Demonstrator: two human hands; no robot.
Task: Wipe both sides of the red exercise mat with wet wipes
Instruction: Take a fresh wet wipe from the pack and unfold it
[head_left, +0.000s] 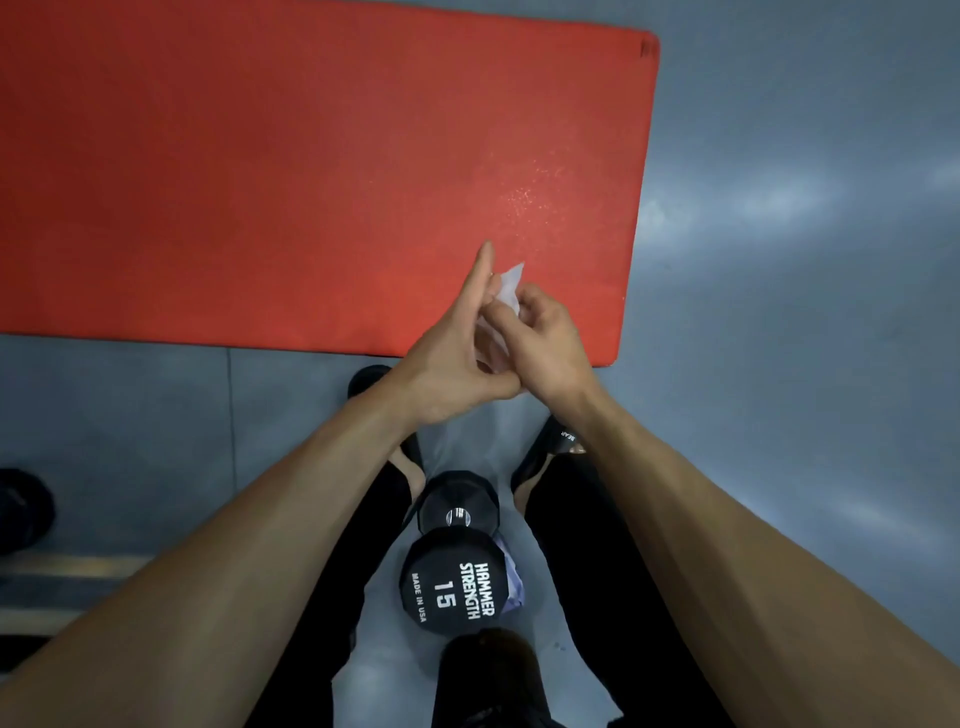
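The red exercise mat (291, 171) lies flat on the grey floor and fills the upper left and centre of the head view. A damp, shiny patch shows on it near its right end. Above the mat's near edge both my hands meet around a white wet wipe (506, 291). My left hand (457, 358) has its fingers stretched forward along the wipe, with the wipe against its palm. My right hand (540, 338) has its fingers curled round the wipe and pinches it. Most of the wipe is hidden between the two hands.
A black 15 dumbbell (454, 566) stands on the floor between my black-clad legs, with a small lilac packet (511, 577) tucked beside it. My black shoes (545, 452) stand just short of the mat. Another dark weight (21, 509) sits at the left edge. Grey floor (805, 260) spreads right.
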